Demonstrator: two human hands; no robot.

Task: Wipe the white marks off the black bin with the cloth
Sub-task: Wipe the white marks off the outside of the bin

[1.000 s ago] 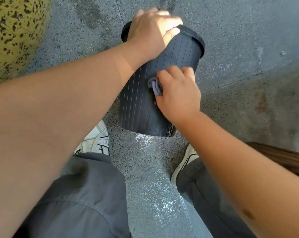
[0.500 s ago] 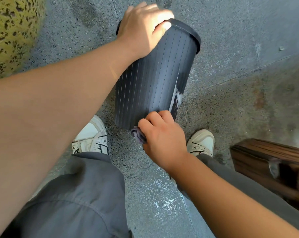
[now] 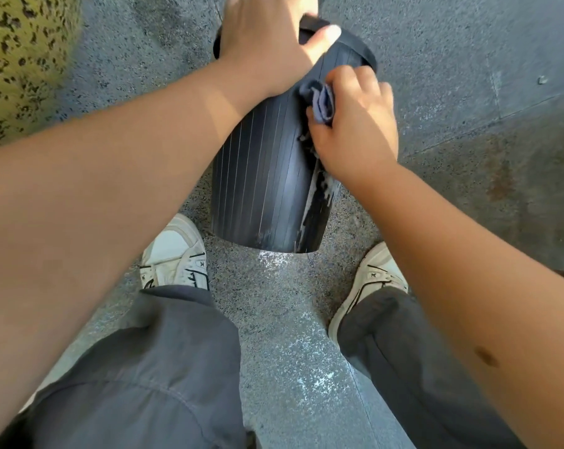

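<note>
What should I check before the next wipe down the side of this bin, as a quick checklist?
1. Bin steadied: ok. The left hand grips the rim of the black bin.
2. Cloth in hand: ok. The right hand holds the bunched cloth against the bin's upper side.
3. Marks left to wipe: not ok. White marks run down the bin's right side below the right hand.
4. Cloth spread flat: not ok, it is crumpled.
5. Far side of the bin clean: cannot tell, it is hidden.
6. Feet out of the way: ok. Both shoes sit apart from the bin's base.
</note>
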